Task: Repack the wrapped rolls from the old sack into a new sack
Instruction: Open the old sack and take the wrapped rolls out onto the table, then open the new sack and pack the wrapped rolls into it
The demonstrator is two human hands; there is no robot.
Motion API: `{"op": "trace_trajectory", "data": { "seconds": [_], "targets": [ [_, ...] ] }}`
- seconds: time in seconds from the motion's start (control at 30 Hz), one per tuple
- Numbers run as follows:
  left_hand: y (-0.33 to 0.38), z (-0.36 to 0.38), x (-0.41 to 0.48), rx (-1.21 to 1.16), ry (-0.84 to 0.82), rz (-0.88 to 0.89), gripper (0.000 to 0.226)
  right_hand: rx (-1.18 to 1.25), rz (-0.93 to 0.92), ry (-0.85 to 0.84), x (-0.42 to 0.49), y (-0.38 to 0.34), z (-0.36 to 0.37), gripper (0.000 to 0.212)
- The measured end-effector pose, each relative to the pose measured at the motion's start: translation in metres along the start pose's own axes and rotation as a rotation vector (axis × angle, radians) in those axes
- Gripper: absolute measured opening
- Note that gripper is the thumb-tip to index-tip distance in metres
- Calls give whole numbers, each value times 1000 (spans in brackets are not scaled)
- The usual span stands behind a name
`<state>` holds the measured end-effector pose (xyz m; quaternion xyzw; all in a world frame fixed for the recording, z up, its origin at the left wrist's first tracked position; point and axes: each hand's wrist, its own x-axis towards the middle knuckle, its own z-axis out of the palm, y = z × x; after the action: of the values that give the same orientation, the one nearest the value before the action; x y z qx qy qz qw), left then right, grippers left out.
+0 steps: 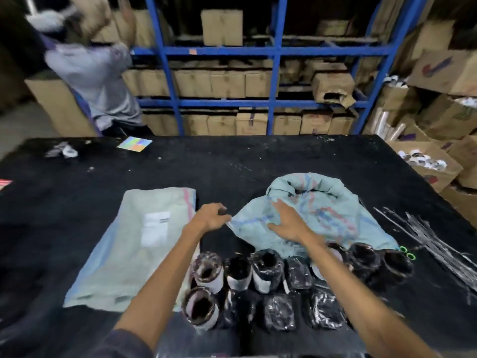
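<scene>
A crumpled pale green woven sack [333, 215] with red and blue stripes lies on the black table [232, 161], its mouth rolled open at the far end. My left hand [210, 217] pinches the sack's left corner. My right hand [286, 220] rests flat on the sack with fingers spread. A second flat sack [129, 254] with a white label lies to the left. Several plastic-wrapped dark rolls [265, 272] stand and lie in rows near the front edge, under my forearms.
A bundle of thin silvery strips [433, 239] lies at the right with a green ring-shaped item [406, 251]. A colourful card [134, 144] and tape roll [68, 151] sit far left. A person [90, 81] stands by blue shelving [276, 73] full of cartons. Open boxes [428, 164] crowd the right.
</scene>
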<state>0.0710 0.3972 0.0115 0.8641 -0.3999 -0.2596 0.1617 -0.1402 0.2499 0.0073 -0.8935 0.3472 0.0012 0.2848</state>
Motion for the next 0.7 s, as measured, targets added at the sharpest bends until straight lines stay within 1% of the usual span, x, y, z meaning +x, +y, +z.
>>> {"op": "trace_trajectory", "data": {
  "seconds": [0.07, 0.1, 0.17, 0.2, 0.23, 0.27, 0.33, 0.4, 0.47, 0.5, 0.53, 0.57, 0.6, 0.67, 0.7],
  "targets": [
    [-42, -23, -27, 39, 50, -50, 49, 15, -81, -54, 5, -52, 34, 74],
    [-76, -34, -43, 80, 64, -91, 50, -3, -127, -103, 7, -84, 56, 73],
    [-129, -44, -70, 164, 38, -170, 59, -46, -220, -190, 6, -127, 92, 69],
    [-166, -47, -89, 198, 3, -228, 64, -58, -277, -247, 7, -154, 120, 68],
    [-186, -44, -100, 245, -38, -246, 71, -81, -291, -295, 6, -166, 136, 68],
    [-211, -39, -113, 299, -79, -266, 79, -117, -307, -354, 4, -182, 158, 70],
    [-252, -24, -130, 449, -152, -253, 95, -196, -317, -464, 4, -208, 205, 74],
    [-282, -2, -137, 573, -178, -214, 106, -291, -316, -533, 3, -227, 244, 78],
    [-313, 23, -136, 609, -179, -207, 114, -475, -263, -575, 6, -243, 283, 100],
    [-320, 32, -138, 614, -169, -210, 112, -575, -207, -587, 5, -246, 298, 109],
    [-328, 41, -137, 601, -152, -213, 107, -648, -153, -586, 4, -249, 309, 110],
    [-336, 47, -133, 564, -136, -223, 97, -698, -106, -574, 6, -251, 318, 101],
    [-341, 52, -131, 522, -96, -226, 85, -731, -99, -549, 6, -253, 320, 87],
    [-351, 62, -120, 471, -1, -215, 63, -731, -184, -483, 17, -250, 322, 63],
    [-349, 57, -117, 457, 0, -226, 56, -691, -229, -462, 23, -249, 316, 54]
  ]
}}
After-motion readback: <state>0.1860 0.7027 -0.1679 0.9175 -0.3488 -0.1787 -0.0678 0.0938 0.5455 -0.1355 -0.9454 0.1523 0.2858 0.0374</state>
